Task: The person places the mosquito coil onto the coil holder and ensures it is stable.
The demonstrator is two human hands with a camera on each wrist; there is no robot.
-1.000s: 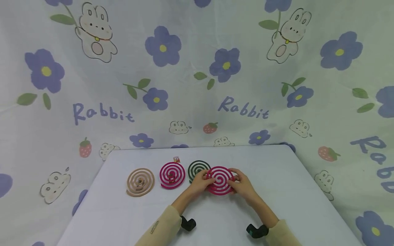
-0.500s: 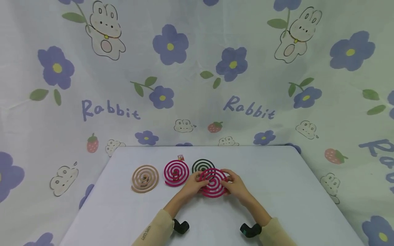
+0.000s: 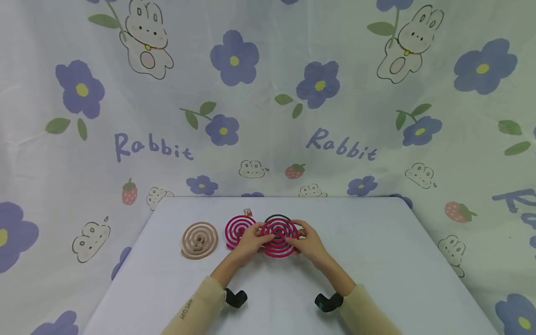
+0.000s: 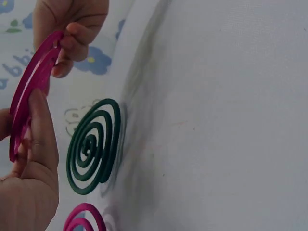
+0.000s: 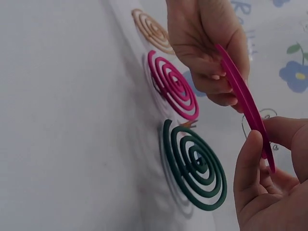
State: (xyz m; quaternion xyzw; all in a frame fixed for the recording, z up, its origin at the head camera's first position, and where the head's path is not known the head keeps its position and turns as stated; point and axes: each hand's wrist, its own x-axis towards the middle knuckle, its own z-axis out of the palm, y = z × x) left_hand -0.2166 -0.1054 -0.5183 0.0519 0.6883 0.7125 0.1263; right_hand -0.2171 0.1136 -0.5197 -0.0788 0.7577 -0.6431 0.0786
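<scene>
Both hands hold up a pink mosquito coil [image 3: 279, 255], above the table. My left hand [image 3: 249, 244] pinches its left side between thumb and fingers; my right hand [image 3: 311, 243] pinches the right side. Both wrist views show this coil nearly edge-on, apart from the table. Behind it in the head view is a green mosquito coil [image 3: 278, 216], largely covered there; the right wrist view shows the whole green coil [image 5: 223, 185] raised slightly over the tabletop. Left of it stands another pink mosquito coil [image 3: 227, 231], partly hidden by my left hand.
A tan mosquito coil [image 3: 183, 239] stands at the left end of the row. Behind the pink one lies a small red-and-yellow printed piece [image 3: 248, 212]. The white table [image 3: 377, 260] ends at a patterned cloth backdrop [image 3: 268, 116].
Both hands have moved the held pink coil leftward and farther from me, so it now overlaps the green coil in the head view. The head view has also shifted slightly.
</scene>
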